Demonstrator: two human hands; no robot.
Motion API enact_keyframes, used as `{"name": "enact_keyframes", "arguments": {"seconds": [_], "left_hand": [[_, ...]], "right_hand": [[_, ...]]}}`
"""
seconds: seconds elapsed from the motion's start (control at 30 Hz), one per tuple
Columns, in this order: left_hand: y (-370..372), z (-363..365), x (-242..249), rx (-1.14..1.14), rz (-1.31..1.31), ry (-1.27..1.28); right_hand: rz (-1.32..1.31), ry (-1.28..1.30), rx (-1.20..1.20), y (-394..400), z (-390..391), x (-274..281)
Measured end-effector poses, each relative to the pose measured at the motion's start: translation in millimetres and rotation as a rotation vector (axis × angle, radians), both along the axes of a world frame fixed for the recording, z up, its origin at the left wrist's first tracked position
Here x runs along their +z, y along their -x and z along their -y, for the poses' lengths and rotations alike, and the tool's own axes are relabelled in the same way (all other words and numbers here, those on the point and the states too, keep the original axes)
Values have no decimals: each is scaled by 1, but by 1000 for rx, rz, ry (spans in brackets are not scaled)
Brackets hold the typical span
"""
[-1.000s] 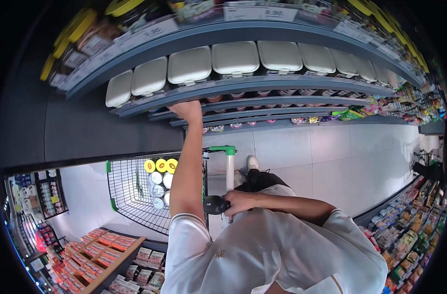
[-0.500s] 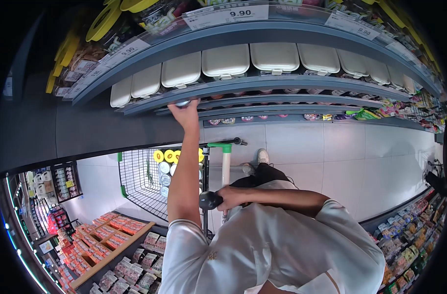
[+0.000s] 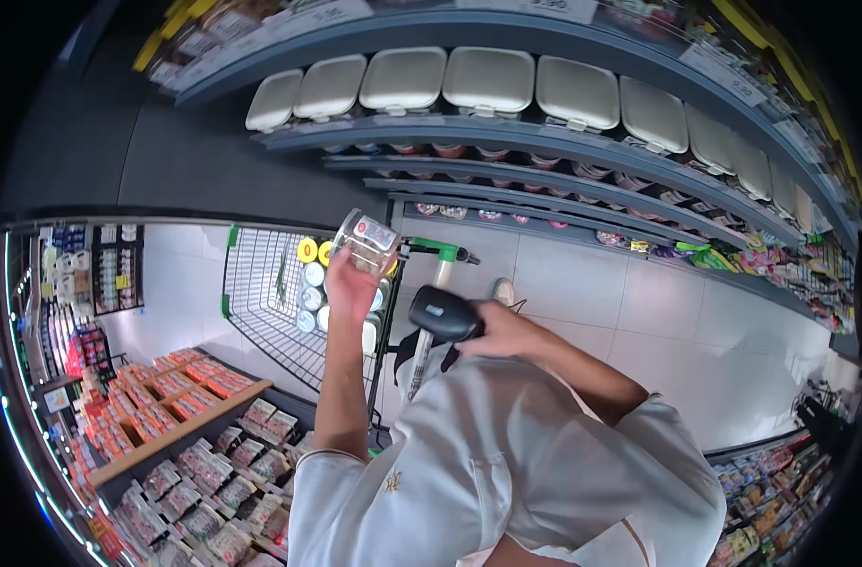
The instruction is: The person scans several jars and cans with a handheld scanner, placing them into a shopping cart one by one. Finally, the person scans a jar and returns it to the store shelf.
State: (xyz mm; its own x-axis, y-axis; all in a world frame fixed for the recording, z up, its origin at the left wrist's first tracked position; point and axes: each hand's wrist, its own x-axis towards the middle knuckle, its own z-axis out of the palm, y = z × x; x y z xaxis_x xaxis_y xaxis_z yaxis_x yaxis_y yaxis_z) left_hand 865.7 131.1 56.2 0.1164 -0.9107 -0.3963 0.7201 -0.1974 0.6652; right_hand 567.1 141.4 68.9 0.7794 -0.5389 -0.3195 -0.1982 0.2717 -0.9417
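My left hand [image 3: 353,283] is closed around a clear jar [image 3: 367,236] with a printed label, tilted above the near end of the shopping cart [image 3: 270,283]. Inside the cart, beneath that hand, stand several yellow-lidded containers [image 3: 307,249] and several white-lidded ones [image 3: 313,274]. A black handheld scanner [image 3: 444,314] is gripped in my right hand [image 3: 499,328], in front of my waist and to the right of the jar. The scanner's head points left, apart from the jar. The cart's handle [image 3: 442,269] partly shows behind it.
Ahead, a shelf [image 3: 506,126] carries a row of pale lidded boxes [image 3: 487,80], with tubs on the lower tiers. Orange packs [image 3: 166,397] and trays of packaged food [image 3: 204,472] stand at lower left. Grey tiled floor [image 3: 582,283] lies to the right.
My left hand has come back from the lower shelf with the jar and is now over the cart. My right hand has raised the scanner up and turned it toward the jar's side.
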Motion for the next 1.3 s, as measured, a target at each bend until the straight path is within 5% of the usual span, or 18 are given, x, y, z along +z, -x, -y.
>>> {"name": "enact_keyframes", "arguments": {"seconds": [0.13, 0.2, 0.3, 0.63, 1.0, 1.03, 1.13, 1.3], "left_hand": [[-3, -26, 9, -26, -106, 67], [-10, -33, -1, -36, -117, 113], [-17, -40, -1, -68, -160, 169], [-72, -77, 3, -213, -354, 381], [-74, -160, -35, 41, -284, 258], [-77, -166, -36, 27, -348, 364], [-85, -178, -11, 197, -625, 120], [-117, -194, -11, -26, -285, -18]], "right_hand": [[23, 106, -95, 12, 9, 43], [29, -199, -46, 9, 11, 67], [63, -207, -59, -6, 6, 89], [54, -345, -103, -65, -29, 97], [50, -473, -440, -175, -63, 60], [42, -480, -455, -181, -64, 58], [7, -482, -452, -198, -64, 52], [-47, -478, -411, -227, -59, 45]]}}
